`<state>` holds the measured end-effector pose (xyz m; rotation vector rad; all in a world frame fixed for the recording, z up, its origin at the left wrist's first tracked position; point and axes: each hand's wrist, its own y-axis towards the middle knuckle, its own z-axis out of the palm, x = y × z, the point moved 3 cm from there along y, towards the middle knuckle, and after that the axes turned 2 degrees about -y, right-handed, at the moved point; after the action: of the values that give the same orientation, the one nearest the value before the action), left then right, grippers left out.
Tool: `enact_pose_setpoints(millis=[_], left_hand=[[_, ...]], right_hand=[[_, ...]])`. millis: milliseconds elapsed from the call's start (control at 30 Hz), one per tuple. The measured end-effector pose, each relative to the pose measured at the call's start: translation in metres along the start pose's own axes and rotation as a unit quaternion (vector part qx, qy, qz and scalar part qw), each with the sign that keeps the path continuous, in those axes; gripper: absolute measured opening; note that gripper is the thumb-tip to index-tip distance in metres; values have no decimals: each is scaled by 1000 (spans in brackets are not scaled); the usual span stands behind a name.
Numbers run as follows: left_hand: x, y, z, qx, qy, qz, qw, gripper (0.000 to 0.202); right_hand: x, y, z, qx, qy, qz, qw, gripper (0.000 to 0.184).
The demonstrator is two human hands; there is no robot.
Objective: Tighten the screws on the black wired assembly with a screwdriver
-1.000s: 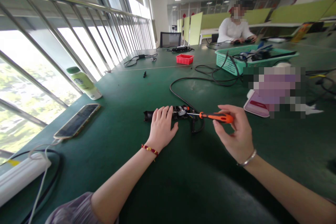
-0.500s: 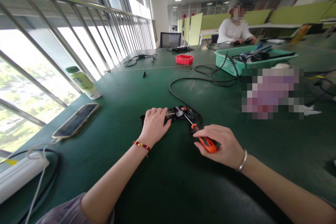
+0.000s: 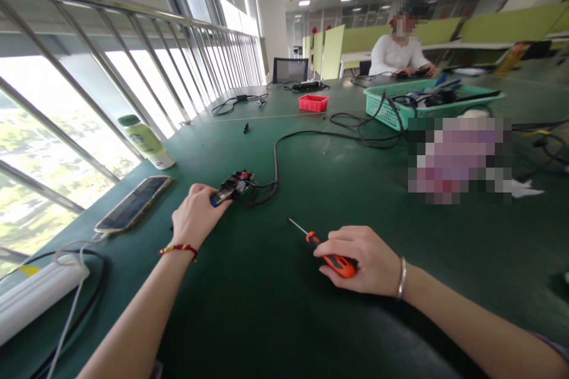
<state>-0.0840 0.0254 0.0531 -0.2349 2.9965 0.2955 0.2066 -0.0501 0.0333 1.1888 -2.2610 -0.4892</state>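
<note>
The little open gadget (image 3: 235,182) is sitting on the green table (image 3: 284,320), a bit to the left, with its wires and tiny parts showing. It is looking light and easy to break, so the plain end away from the wires is seeming the best place to hold. The left hand (image 3: 195,222) is pinching that end. A bendy black cable (image 3: 275,151) is trailing off it and could tug it. The right hand (image 3: 362,260) is wrapping around the orange screwdriver (image 3: 329,256), resting nearby. A phone (image 3: 133,204) is lying further left.
</note>
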Motion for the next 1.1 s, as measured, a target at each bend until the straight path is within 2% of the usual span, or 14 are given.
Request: enact_pose_setpoints(millis=[67, 133, 233, 267, 333, 400, 533, 767, 967, 1100], left_hand=[[21, 0, -10, -11, 22, -35, 999, 53], [39, -1, -20, -19, 47, -100, 994, 60], [57, -2, -30, -62, 68, -169, 981, 59], [59, -3, -31, -83, 71, -172, 979, 56], [60, -4, -31, -128, 78, -162, 975, 49], [56, -5, -27, -148, 88, -128, 977, 43], [47, -7, -18, -128, 104, -81, 983, 33], [52, -5, -20, -142, 104, -91, 980, 35], [46, -11, -26, -236, 77, -84, 965, 31], [30, -14, -25, -282, 59, 14, 958, 29]], right_hand=[[-1, -1, 1, 6, -1, 3, 1000, 11], [-2, -2, 2, 10, -2, 9, 1000, 12], [-5, -3, 3, 22, -2, 21, 1000, 14], [-5, -4, 3, 24, -2, 25, 999, 14], [-6, -4, 3, 25, -3, 31, 999, 15], [-6, -4, 1, 23, -7, 33, 999, 15], [-6, -3, -3, 24, -12, 30, 999, 14], [-7, -4, -3, 48, -5, 58, 997, 18], [-14, -3, 6, 81, 11, 113, 990, 38], [-16, -1, 11, 106, -9, 106, 989, 27]])
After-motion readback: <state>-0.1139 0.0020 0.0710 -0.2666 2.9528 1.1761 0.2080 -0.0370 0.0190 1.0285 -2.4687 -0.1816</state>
